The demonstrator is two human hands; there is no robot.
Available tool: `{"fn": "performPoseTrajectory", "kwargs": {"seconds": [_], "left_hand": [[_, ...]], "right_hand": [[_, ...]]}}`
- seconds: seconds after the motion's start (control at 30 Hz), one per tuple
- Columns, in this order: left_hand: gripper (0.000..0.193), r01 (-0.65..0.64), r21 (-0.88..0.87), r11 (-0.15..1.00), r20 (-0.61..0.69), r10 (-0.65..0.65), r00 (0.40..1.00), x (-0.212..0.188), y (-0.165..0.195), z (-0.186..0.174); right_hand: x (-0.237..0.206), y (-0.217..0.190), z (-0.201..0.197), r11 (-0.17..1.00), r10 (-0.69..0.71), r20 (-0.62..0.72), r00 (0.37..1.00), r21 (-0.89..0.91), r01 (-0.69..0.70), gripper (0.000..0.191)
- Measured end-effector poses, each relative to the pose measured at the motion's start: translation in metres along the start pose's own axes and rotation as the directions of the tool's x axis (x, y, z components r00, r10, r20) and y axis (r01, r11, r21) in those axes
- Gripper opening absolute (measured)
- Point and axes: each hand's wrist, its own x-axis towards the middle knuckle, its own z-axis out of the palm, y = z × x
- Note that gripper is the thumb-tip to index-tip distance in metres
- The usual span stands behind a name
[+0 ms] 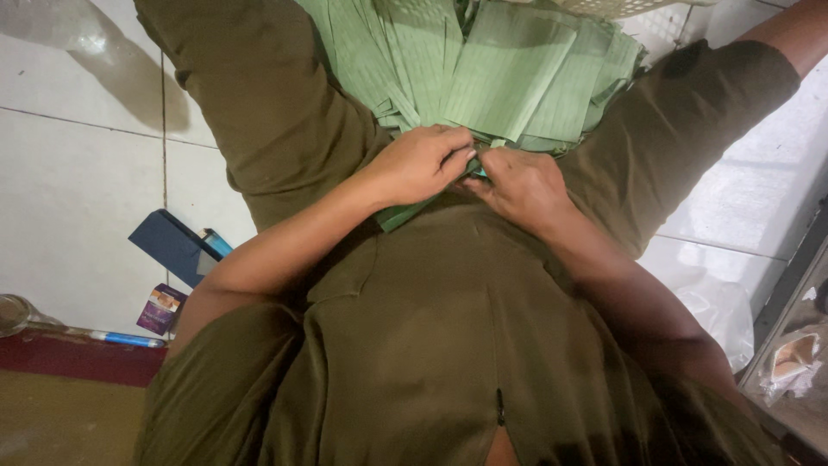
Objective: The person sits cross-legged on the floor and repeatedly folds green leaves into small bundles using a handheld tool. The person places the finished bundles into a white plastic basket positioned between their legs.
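Pinching a green strip (pixel 405 214) between left hand (pixel 423 162) and right hand (pixel 520 185), green stack (pixel 509 78) just beyond

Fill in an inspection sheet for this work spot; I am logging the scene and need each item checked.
Surface: white tiled floor; the person sits on it, work lies in the lap.
Job's things: stack of green paper strips fanned across the lap.
Clutter: dark blue box, small purple packet, blue pen, white plastic bag.
Hands: left hand and right hand meet, both pinching a green strip.
Cables: nothing seen.
Surroundings: pale mesh basket at top edge.
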Motion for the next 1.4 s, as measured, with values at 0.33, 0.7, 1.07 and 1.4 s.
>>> {"fn": "performPoseTrajectory", "kwargs": {"seconds": [0.33, 0.7, 1.07, 1.4], "left_hand": [[0.031, 0.337, -0.179, 0.924, 0.133, -0.317, 0.939, 0.013, -0.048, 0.008], [0.071, 0.222, -0.968, 0.120, 0.200, -0.168, 0.965, 0.021, -0.008, -0.047], [0.076, 0.161, -0.272, 0.949, -0.194, -0.218, 0.957, 0.002, -0.003, 0.006], [0.039, 0.363, -0.414, 0.835, -0.008, -0.402, 0.915, 0.007, -0.010, 0.017]], "right_hand": [[0.006, 0.016, -0.005, 0.829, 0.136, -0.077, 0.988, 0.555, -0.070, 0.057], [-0.004, 0.028, -0.003, 0.676, 0.509, -0.078, 0.857, 0.653, -0.342, 0.045], [-0.025, 0.002, -0.001, 0.734, 0.458, 0.055, 0.887, 0.539, -0.413, 0.020], [0.009, 0.023, 0.001, 0.317, 0.496, 0.248, 0.832, 0.841, -0.439, 0.034]]}}
